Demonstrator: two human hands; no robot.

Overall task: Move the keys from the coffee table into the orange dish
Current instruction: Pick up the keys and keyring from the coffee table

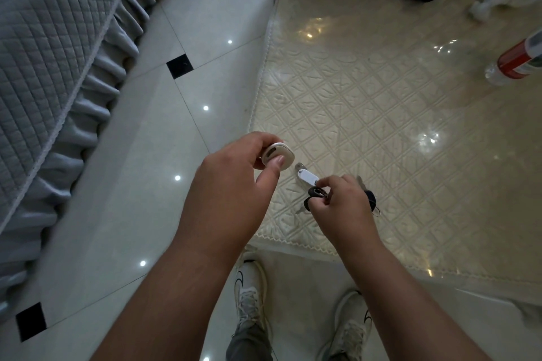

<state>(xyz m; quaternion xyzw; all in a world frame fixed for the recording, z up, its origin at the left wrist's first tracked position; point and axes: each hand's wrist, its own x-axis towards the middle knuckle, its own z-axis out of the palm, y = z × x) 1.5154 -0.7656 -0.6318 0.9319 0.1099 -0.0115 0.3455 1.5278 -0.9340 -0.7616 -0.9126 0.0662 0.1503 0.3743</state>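
Note:
My right hand (341, 202) is pinched on a bunch of keys (315, 193) with black heads and a white oblong tag (307, 176), just above the near left corner of the coffee table (396, 114). A dark fob and a ring (373, 201) stick out past the right side of that hand. My left hand (234, 182) holds a small round white fob (278, 155) between thumb and fingers, over the table's left edge. No orange dish is in view.
A cream patterned cover under clear plastic lies on the table. A bottle with a red label (516, 60) lies at the right edge, a white object (487, 3) sits at the far right. A grey quilted sofa (50, 61) stands left across the tiled floor. My shoes (249, 287) are below.

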